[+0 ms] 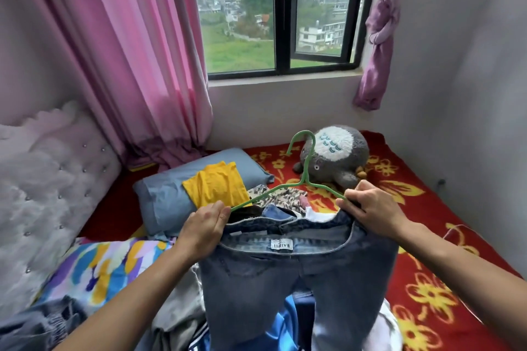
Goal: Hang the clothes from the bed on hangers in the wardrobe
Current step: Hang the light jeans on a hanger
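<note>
Over the near bed (pixel 427 208), holding the hanger (pixel 304 179) crosswise along the jeans (pixel 285 279) waistband, left grip (pixel 205 226) pinching one end, right grip (pixel 370 208) curled round the other, hook pointing far.

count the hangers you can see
1: a green hanger, gripped by the left hand and right hand at the jeans waistband. More may be hidden under the clothes pile.

Both bare forearms reached forward and inward, left hand (pixel 204 225) back up, thumb and fingers (pixel 221 216) pinched on one side of the jeans (pixel 285 279) waistband, right hand (pixel 370 208) curled round the other side and an end of the green hanger (pixel 304 181)
</note>
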The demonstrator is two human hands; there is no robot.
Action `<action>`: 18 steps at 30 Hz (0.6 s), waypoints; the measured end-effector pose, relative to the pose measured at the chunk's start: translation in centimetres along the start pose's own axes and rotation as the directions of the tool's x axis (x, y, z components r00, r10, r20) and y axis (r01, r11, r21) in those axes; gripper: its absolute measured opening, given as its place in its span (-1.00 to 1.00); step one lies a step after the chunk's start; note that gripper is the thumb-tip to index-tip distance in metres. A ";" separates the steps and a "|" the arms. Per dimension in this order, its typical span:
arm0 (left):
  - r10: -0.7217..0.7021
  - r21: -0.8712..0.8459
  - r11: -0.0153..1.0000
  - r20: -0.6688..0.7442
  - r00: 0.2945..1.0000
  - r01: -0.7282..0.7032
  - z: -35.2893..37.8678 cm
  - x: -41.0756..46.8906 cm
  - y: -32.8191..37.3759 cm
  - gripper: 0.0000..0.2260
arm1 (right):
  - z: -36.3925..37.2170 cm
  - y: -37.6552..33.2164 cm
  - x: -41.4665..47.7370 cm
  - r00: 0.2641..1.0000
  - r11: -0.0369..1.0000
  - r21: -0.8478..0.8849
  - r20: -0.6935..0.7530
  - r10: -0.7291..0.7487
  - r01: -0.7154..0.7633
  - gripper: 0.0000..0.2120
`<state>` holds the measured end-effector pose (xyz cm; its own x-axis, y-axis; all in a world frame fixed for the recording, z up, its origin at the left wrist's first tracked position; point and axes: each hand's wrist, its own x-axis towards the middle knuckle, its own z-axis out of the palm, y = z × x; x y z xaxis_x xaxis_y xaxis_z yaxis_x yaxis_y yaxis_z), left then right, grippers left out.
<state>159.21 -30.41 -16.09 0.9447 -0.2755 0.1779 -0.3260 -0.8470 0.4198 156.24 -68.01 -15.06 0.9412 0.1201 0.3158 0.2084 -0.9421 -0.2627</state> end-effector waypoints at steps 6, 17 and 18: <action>0.027 0.121 0.992 -0.009 1.000 -0.026 0.3 -0.9 2.5 -0.65 | -0.5 1.4 0.0 0.995 0.990 0.096 -0.016 -0.101 0.102 -0.46; -0.504 -0.542 0.757 -0.127 0.854 0.366 0.9 -5.1 3.2 -0.85 | -0.4 4.5 0.2 0.991 0.962 0.239 -0.027 -0.129 0.132 -0.47; -0.488 -0.487 0.794 -0.155 0.859 0.363 0.9 -5.4 3.3 -0.84 | -0.3 4.7 0.2 0.990 0.963 0.230 -0.025 -0.138 0.141 -0.45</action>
<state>153.07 -32.13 -16.48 0.9650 0.2478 0.0861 0.0674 -0.5511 0.8317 157.36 -72.48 -15.95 0.8963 0.2414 0.3720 0.3942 -0.8182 -0.4186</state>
